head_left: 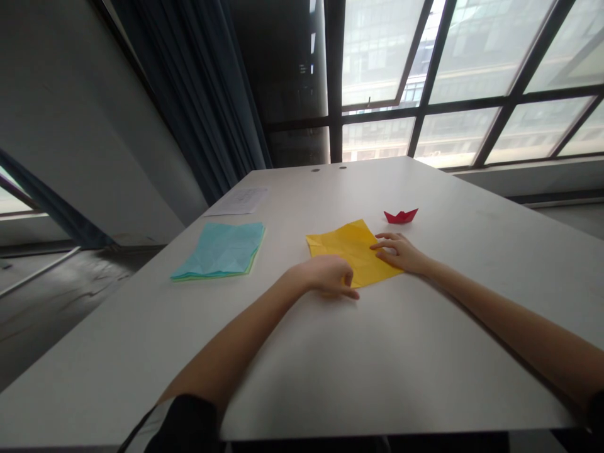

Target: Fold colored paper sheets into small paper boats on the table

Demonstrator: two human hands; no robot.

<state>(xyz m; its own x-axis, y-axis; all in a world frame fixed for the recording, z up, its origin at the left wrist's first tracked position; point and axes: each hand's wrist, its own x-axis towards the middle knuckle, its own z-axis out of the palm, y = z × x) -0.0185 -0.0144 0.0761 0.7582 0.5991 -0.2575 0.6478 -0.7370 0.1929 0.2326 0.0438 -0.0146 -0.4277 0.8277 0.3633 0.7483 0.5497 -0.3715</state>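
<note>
A creased yellow sheet of paper [349, 248] lies flat on the white table [377, 352]. My left hand [328, 275] rests on its near left corner, fingers curled and pinching the paper's near edge. My right hand [400, 251] lies on the sheet's right side with its fingers stretched out flat, pressing the paper down. A small red paper boat [401, 216] stands on the table just beyond my right hand, apart from it.
A stack of light blue and green paper sheets [223, 250] lies to the left. A white printed sheet [240, 201] sits farther back left. Windows and a dark curtain stand behind the table's far edge; the table's left edge drops to the floor.
</note>
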